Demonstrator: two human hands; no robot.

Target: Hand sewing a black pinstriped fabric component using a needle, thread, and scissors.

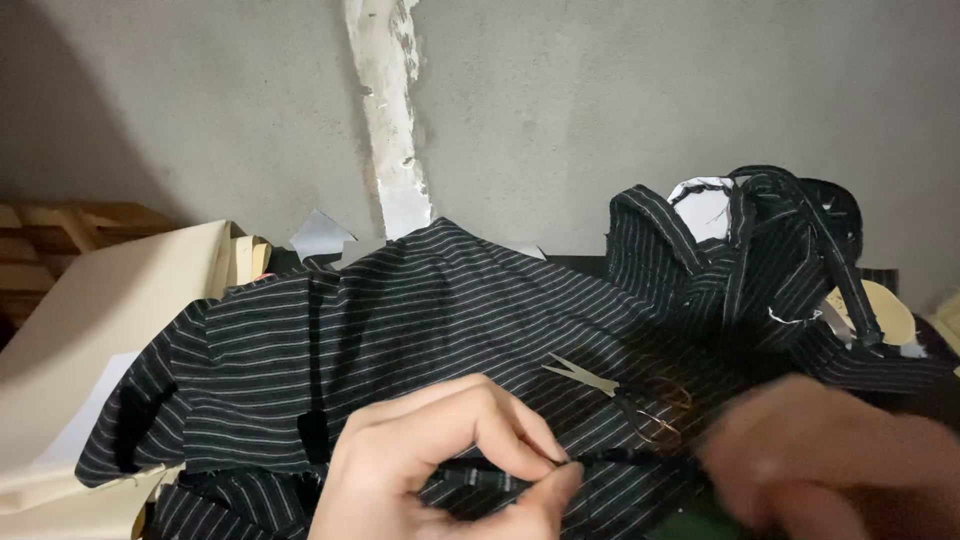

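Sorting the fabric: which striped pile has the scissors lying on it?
The big flat spread at centre, under both hands, carries the scissors; the bunched heap at right has none.

A bare grey concrete wall [600, 90] fills the upper part of the view, rough and unpainted. A ragged vertical strip of white plaster [392, 110] runs down it, chipped along its edges. The left corner lies in shadow, where stacked wooden boards [60, 235] lean near the wall. In front of them lies a pile of cream-coloured paper sheets [110, 300], with a smaller white scrap of paper [320, 235] standing behind. The light is dim and even.
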